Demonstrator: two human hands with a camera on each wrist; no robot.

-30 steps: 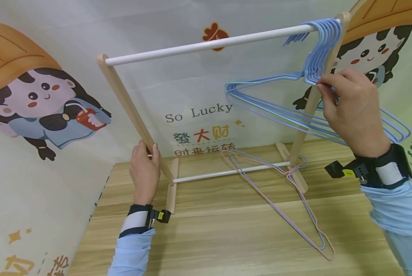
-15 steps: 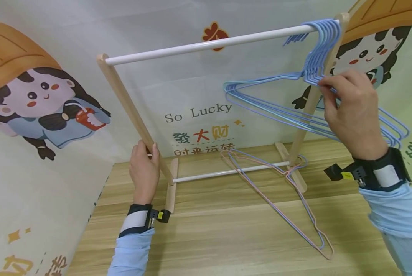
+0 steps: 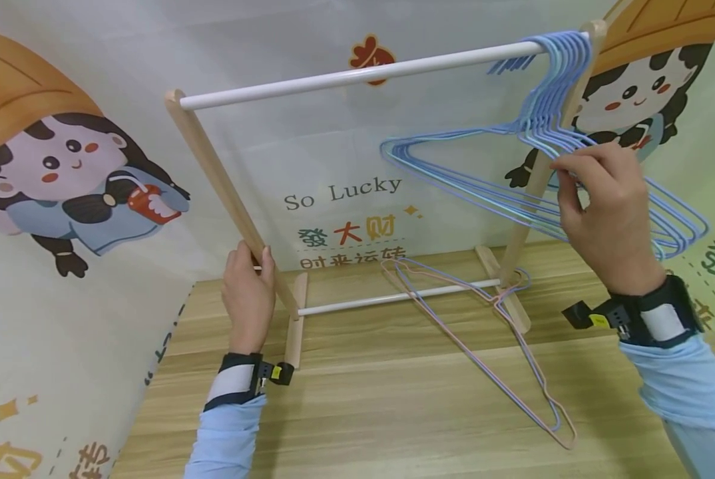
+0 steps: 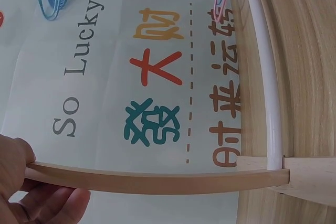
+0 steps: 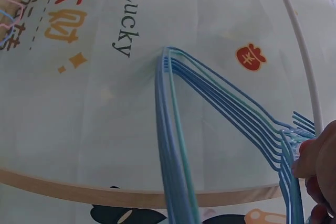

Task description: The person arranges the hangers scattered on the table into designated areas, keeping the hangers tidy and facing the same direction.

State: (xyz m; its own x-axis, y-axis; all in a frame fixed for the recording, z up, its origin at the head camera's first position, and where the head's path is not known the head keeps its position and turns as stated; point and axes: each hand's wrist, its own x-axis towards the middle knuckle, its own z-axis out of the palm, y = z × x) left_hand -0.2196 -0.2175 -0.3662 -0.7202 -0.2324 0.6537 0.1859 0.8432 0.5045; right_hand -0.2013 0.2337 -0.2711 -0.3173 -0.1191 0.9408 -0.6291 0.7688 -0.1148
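Observation:
Several blue wire hangers (image 3: 465,179) hang in a bunch from the white top rail (image 3: 345,78) of a small rack, at its right end. My right hand (image 3: 609,213) pinches their wires just below the necks, thumb and index finger together. In the right wrist view the fingertips (image 5: 304,161) are right at the hangers (image 5: 226,103), whose arms lie nearly parallel, with one greener wire among them. With my left hand (image 3: 247,299) I grip the rack's left wooden post (image 3: 220,173) low down. The left wrist view shows thumb and fingers on either side of that post (image 4: 157,181).
On the wood-grain table (image 3: 357,406) lie a pink hanger (image 3: 453,336) and a blue one, overlapping, their hook ends by the right foot (image 3: 516,313) of the rack. A white lower bar (image 3: 357,305) joins the two posts. Printed cloth (image 3: 309,153) stands behind and at the sides.
My right hand has dropped slightly and moved a little left, and the hangers have shifted with it, their right shoulders now fanned out more. My left hand stays on the post.

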